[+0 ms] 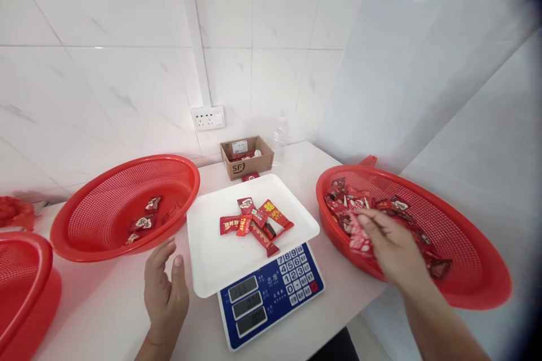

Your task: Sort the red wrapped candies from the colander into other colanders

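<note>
My right hand (pixel 387 242) pinches a pink-and-white wrapped candy (pixel 359 237) at the near rim of the right red basket (pixel 474 248). Many red candy packets (pixel 396 206) lie inside that basket. My left hand (pixel 166 293) is empty, thumb and fingers apart, between the left red basket (pixel 101 186) and the scale's white tray (pixel 207 259). Several red wrapped snacks (pixel 265 225) are piled on the tray, which rests on a blue digital scale (pixel 271 299). The scale's displays are lit, but I cannot read them surely.
Several packets sit in the left basket, and another red basket (pixel 25 299) stands at the near left. By the wall are an open cardboard box (pixel 249 168), a clear plastic bottle (pixel 280 141) and a socket (pixel 208 118). The white table's (pixel 347 299) edge runs below the right basket.
</note>
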The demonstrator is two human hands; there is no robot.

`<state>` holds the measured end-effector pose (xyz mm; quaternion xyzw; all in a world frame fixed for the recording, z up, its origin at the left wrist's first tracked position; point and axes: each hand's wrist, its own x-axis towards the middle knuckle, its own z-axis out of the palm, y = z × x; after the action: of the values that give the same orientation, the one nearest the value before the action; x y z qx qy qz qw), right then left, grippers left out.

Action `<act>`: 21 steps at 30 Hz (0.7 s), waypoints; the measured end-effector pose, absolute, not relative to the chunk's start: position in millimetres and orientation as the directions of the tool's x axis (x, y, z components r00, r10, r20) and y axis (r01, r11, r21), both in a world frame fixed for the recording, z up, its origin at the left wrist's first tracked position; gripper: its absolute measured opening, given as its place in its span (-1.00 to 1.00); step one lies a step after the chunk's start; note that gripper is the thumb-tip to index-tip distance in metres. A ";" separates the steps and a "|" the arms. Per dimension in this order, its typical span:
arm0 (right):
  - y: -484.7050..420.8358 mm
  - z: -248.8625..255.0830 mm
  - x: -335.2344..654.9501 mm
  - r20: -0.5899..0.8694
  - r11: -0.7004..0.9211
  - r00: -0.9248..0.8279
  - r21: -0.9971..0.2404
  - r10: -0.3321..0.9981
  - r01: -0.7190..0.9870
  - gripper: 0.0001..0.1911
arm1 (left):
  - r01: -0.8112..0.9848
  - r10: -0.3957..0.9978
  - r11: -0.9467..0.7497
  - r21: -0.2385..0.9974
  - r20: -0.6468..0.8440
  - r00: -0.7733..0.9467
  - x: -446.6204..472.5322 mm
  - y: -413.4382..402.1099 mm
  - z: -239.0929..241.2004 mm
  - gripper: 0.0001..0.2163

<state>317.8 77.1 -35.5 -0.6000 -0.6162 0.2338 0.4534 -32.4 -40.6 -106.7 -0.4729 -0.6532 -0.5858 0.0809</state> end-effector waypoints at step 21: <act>19.3 -60.1 218.9 0.631 0.635 -0.456 -0.754 0.627 -0.168 -0.86 | 0.565 0.941 -0.286 0.774 0.337 0.015 67.5 -63.9 -45.4 -0.86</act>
<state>218.9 19.3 -60.1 -0.1521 -0.7543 0.3989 0.4988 67.5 -63.9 -45.4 -0.6777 -0.5557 -0.4286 -0.2197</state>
